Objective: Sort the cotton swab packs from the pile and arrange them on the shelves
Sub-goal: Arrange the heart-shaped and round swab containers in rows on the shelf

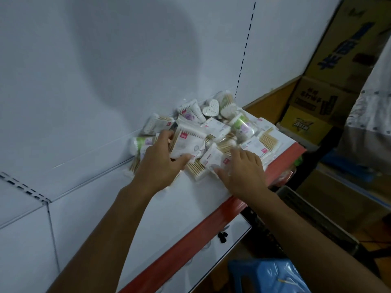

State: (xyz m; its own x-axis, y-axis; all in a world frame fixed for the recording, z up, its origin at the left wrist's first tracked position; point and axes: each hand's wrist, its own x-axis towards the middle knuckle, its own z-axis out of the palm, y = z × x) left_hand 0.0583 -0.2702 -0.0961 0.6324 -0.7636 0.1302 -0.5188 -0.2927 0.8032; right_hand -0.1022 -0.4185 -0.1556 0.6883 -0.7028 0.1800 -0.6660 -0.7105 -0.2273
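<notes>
1. Blue plastic stool (266, 275), low in the frame, stands right under the shelf edge, so anything that slips off the red lip (211, 227) would likely land on or around it.
2. Up on the white shelf (88, 208), the pile of cotton swab packs (213, 132) is heaped against the back panel at the far right end, some packs reaching the front lip.
3. Her left hand (157, 163) has its grip clamped on a flat white pack (186, 142), thumb beneath and fingers curled over the top. Neighbouring packs overlap it; lifting it could drag those loose.
4. Her right hand (241, 174) lies with fingers spread and fairly straight on a second flat pack (213, 159), pressing rather than gripping. That pack sits near the edge; a sideways push might sweep it, or the pack with bare wooden sticks (195, 169) beside it, over the lip.
5. Round tub packs (241, 125) and a heart-shaped pack (210, 111) are perched high in the heap and look ready to roll if the base shifts.
6. Dim light and blur make labels hard to read, so mis-sorting is a fair risk.
</notes>
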